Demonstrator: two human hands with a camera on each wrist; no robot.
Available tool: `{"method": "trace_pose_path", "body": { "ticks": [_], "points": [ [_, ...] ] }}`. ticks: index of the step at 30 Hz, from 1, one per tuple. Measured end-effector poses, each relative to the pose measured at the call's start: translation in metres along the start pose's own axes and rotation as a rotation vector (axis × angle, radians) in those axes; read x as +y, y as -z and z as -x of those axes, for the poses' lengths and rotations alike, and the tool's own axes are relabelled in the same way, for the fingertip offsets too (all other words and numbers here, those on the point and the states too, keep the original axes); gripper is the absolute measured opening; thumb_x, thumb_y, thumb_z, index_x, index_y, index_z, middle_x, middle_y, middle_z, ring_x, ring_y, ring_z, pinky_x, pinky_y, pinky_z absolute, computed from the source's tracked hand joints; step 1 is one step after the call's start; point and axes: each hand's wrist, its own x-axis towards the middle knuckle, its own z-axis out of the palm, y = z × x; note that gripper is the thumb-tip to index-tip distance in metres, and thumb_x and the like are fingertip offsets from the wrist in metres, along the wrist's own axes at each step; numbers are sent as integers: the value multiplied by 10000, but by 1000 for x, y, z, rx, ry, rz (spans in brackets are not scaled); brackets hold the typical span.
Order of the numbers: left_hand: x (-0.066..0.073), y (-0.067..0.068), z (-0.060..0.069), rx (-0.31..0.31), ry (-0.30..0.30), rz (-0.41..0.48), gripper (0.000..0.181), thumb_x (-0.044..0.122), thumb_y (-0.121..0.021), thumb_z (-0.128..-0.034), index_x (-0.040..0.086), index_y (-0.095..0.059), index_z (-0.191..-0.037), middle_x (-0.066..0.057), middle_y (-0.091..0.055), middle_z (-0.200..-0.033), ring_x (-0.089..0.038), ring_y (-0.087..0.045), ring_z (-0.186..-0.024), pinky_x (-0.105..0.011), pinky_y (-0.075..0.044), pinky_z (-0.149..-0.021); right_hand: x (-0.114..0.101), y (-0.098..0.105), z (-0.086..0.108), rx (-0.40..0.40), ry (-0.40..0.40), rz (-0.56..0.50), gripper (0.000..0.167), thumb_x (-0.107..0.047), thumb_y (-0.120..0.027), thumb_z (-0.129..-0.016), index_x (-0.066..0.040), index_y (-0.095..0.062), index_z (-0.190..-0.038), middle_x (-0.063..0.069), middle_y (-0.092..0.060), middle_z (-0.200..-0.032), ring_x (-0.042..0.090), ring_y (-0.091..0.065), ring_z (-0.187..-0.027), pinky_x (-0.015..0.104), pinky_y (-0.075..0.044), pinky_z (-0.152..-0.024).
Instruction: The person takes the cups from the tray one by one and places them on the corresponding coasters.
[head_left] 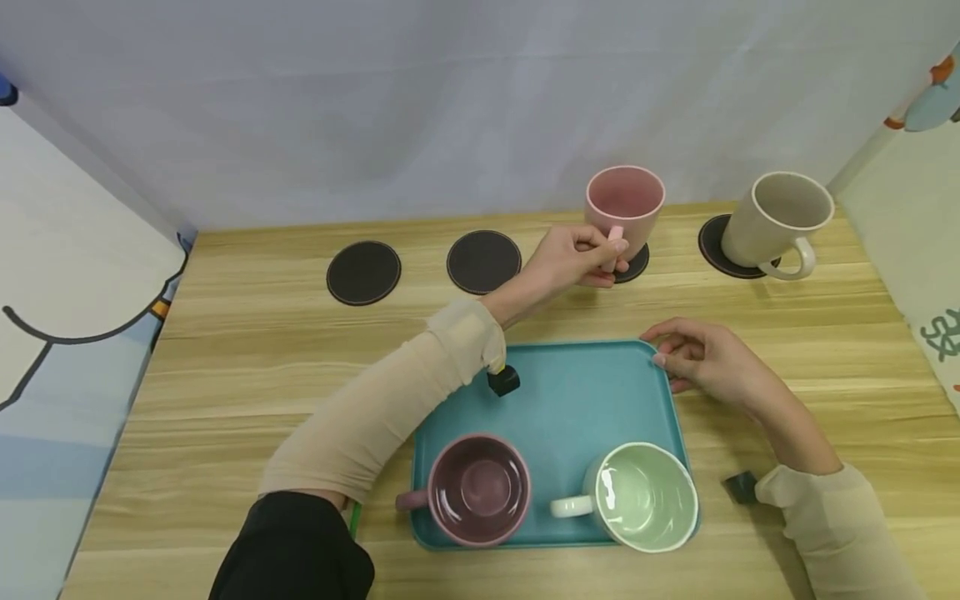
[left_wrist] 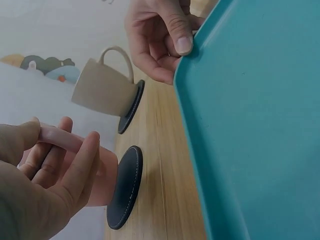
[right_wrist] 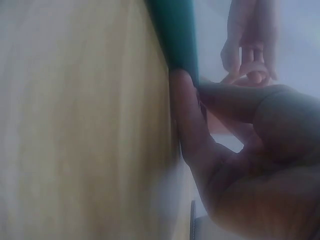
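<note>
By its handle, my left hand (head_left: 573, 258) holds a pink mug (head_left: 633, 218), fingers curled through and thumb pressed on top. The mug stands at a dark round coaster (left_wrist: 126, 187); in the left wrist view its base meets that coaster. My right hand (head_left: 708, 358) pinches the far right corner of a teal tray (head_left: 577, 392) between thumb and fingers. On the tray's near side are a purple mug (head_left: 480, 492), handle to the left, and a pale green mug (head_left: 645, 497), its white handle also to the left.
A beige mug (head_left: 780, 218) stands on another coaster (head_left: 716, 242) at the back right. Two bare coasters, one left (head_left: 363, 272) and one nearer the middle (head_left: 483, 262), lie along the back edge. A pale cloth (head_left: 375, 125) hangs behind the wooden table (head_left: 247, 358).
</note>
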Motion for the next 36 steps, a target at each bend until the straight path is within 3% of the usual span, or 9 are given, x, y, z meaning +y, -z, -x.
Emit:
{"method": "trace_pose_path", "body": {
  "ticks": [4, 10, 20, 24, 29, 36],
  "points": [
    [-4, -4, -3, 14, 1, -7, 209, 150, -690, -1018, -37, -676, -926, -135, -749, -933, -426, -715, -1145, -322, -656, -830, 0, -1, 0, -4, 3, 0, 333, -39, -615, -1037, 2, -602, -1368, 198, -615, -1080, 76, -678, -803, 312, -655, -709],
    [-10, -9, -5, 30, 18, -37, 198, 173, -698, -1015, -19, -686, -966, -119, -751, -951, -316, -753, -1076, -296, -649, -847, -1, -1, 0, -7, 8, -2, 332, -38, -613, -1037, 3, -602, -1366, 199, -614, -1079, 77, -678, -801, 310, -654, -705],
    [-13, -18, -6, 78, 11, -79, 215, 209, -701, -1015, 5, -691, -948, -165, -783, -1027, -414, -726, -1081, -279, -648, -826, 1, -1, 3, -6, 6, -15, 337, -37, -617, -1034, 14, -598, -1366, 200, -616, -1073, 74, -682, -801, 313, -654, -706],
    [-14, -23, -4, 98, -23, -88, 219, 193, -700, -1015, -10, -707, -934, -186, -785, -1030, -425, -730, -1055, -284, -650, -804, 1, -1, 3, -6, 1, -14, 335, -41, -615, -1036, 9, -598, -1367, 199, -616, -1078, 75, -680, -806, 313, -654, -708],
    [-15, -28, -2, 138, -75, -166, 232, 202, -697, -1019, 1, -731, -909, -170, -791, -1010, -409, -754, -978, -270, -645, -754, 1, -1, 3, -6, 2, -15, 336, -37, -614, -1036, 7, -599, -1369, 200, -616, -1080, 75, -678, -807, 313, -654, -709],
    [-13, -31, -1, 160, -56, -179, 277, 256, -691, -1024, 5, -738, -917, -146, -790, -984, -386, -761, -984, -285, -647, -776, 2, 0, 1, -4, 4, -9, 339, -37, -614, -1037, 4, -600, -1373, 199, -618, -1078, 76, -682, -806, 314, -655, -710]
  ]
}}
